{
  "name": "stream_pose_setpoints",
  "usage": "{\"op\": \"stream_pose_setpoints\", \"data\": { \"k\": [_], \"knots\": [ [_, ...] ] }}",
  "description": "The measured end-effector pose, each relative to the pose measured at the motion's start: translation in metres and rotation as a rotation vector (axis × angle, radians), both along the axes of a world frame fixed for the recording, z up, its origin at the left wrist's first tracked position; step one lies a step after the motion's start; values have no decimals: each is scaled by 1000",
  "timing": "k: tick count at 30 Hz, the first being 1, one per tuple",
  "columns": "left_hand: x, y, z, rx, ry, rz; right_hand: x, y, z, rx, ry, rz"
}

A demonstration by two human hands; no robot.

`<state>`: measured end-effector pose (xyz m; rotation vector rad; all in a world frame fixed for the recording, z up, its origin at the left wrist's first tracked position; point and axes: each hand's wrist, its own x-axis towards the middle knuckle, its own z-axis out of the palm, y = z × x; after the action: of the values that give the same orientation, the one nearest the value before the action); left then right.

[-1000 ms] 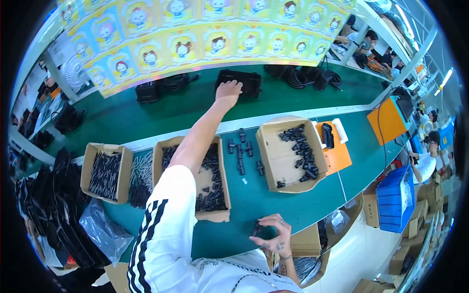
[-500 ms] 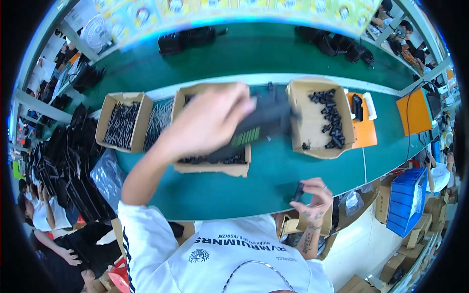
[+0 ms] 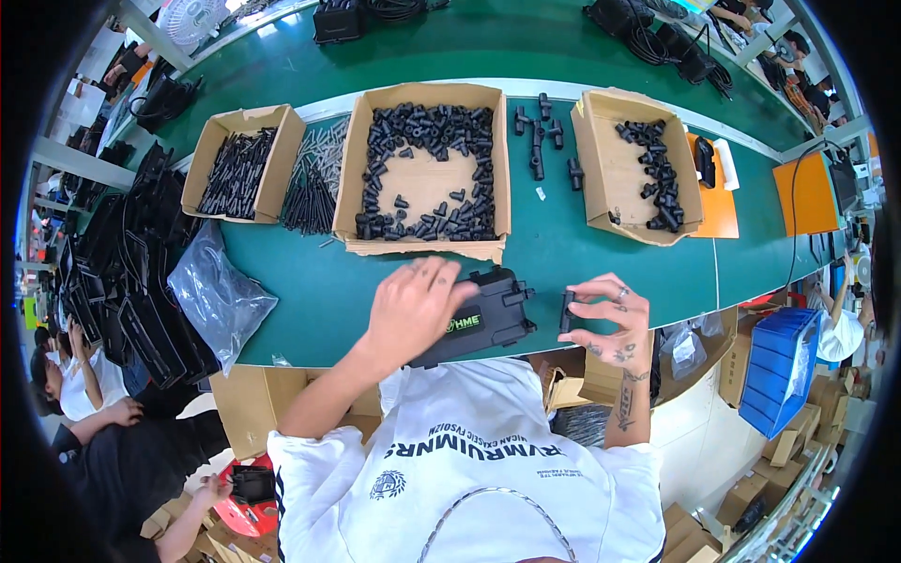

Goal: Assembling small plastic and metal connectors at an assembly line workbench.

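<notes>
At the near edge of the green bench lies a black plastic case (image 3: 505, 305) with a green mark on its face. My left hand (image 3: 413, 310) is closed over its left end, fingers curled and slightly blurred; that end is hidden. Just right of the case my right hand (image 3: 615, 319) pinches a small black tubular part (image 3: 567, 311), upright between thumb and fingers, apart from the case. Beyond the case stands a cardboard box (image 3: 427, 246) of short black fittings. Several loose black fittings (image 3: 538, 141) lie to its right.
A box of black rods (image 3: 233, 169) and loose rods (image 3: 314, 183) stand left. At right are a box of black fittings (image 3: 648, 178) and an orange board (image 3: 718, 211). A clear plastic bag (image 3: 221, 296) and black cases (image 3: 136, 281) crowd the left edge. A co-worker (image 3: 141, 460) is nearby.
My left hand has brought the black case down from above the boxes to the near bench edge. My right hand has moved up beside it, still pinching the small tubular part. The view has shifted.
</notes>
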<state>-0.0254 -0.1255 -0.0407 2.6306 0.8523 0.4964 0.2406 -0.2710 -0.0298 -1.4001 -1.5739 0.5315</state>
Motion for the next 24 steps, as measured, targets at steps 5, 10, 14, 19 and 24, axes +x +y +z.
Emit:
{"op": "stream_pose_setpoints", "data": {
  "k": [5, 10, 14, 19, 24],
  "knots": [
    [-8, -28, -5, -44, 88, -112, -5, 22, 13, -44, -142, 174],
    [-7, -9, -15, -48, -39, -177, -4, 44, 16, -58, -263, 367],
    [-7, -2, -15, -57, -58, -229, -6, 52, 17, -88, -311, 418],
    [-9, 0, -17, -72, -55, -224, -8, 55, 9, -124, -246, 382],
    [-9, -2, -16, -99, -40, -204, -11, 46, -11, -194, -116, 323]
  ]
}}
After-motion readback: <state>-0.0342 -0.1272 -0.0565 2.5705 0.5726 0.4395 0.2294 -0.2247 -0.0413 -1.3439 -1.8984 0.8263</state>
